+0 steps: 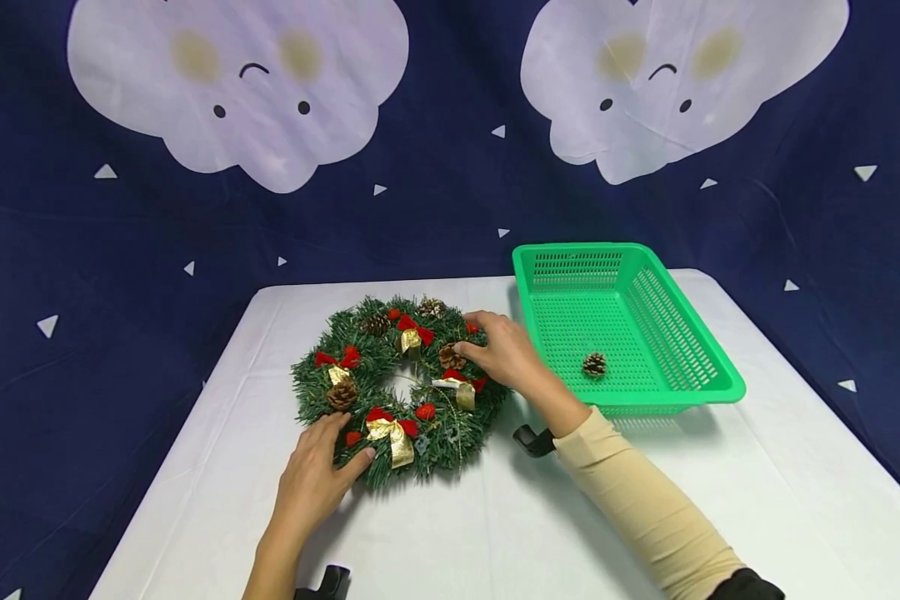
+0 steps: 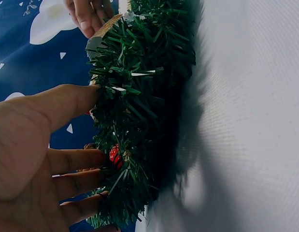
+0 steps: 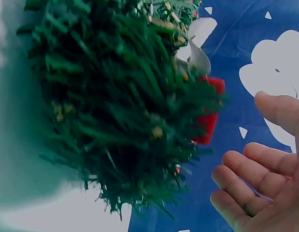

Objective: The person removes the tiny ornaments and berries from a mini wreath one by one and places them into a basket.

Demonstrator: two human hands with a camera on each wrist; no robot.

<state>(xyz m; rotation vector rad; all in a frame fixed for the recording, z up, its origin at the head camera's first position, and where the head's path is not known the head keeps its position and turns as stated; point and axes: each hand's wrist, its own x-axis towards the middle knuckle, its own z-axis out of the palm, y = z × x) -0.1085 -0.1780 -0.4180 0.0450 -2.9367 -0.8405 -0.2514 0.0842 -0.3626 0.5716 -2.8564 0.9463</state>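
Note:
A green Christmas wreath lies flat on the table, trimmed with red and gold bows, pine cones and small red berries. At its front left edge, my left hand spreads thumb and fingers, with fingertips against the greenery in the left wrist view. My right hand reaches over the wreath's right side, its thumb near a pine cone. From the right wrist, the fingers appear loosely extended, with a visible space between them and the wreath.
To the right of the wreath stands a green plastic basket with one pine cone inside. A white cloth covers the table. Behind it hangs a dark blue curtain with cloud prints.

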